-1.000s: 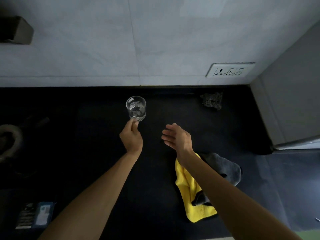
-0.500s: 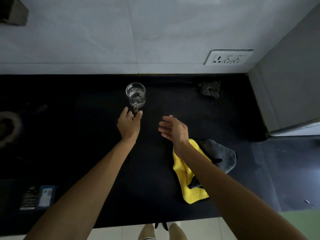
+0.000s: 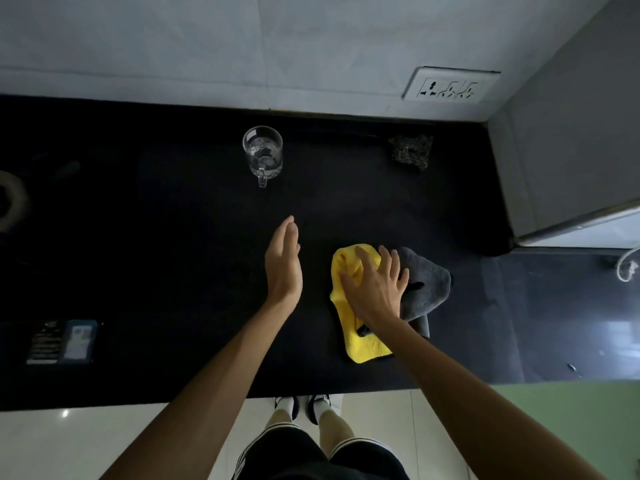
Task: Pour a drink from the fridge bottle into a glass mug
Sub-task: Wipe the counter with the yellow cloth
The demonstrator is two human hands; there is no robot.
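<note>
A clear glass mug (image 3: 263, 154) stands upright on the black counter (image 3: 173, 237) near the back wall, its handle pointing toward me. It looks empty, though I cannot be sure. My left hand (image 3: 283, 265) hovers edge-on, fingers straight, well in front of the mug and apart from it. My right hand (image 3: 372, 285) is spread flat with fingers apart over a yellow and grey cloth (image 3: 360, 337). No bottle is in view.
A dark scrubber (image 3: 411, 153) lies at the back right. The grey fridge side (image 3: 568, 150) rises at the right. A wall socket (image 3: 450, 88) sits above the counter. A small blue-labelled packet (image 3: 62, 341) lies front left. A ring-shaped object (image 3: 10, 202) is at the left edge.
My left hand let go of the mug's handle and drew back toward me. My right hand pulled back and came down over the cloth. The view tilted down, showing floor and feet.
</note>
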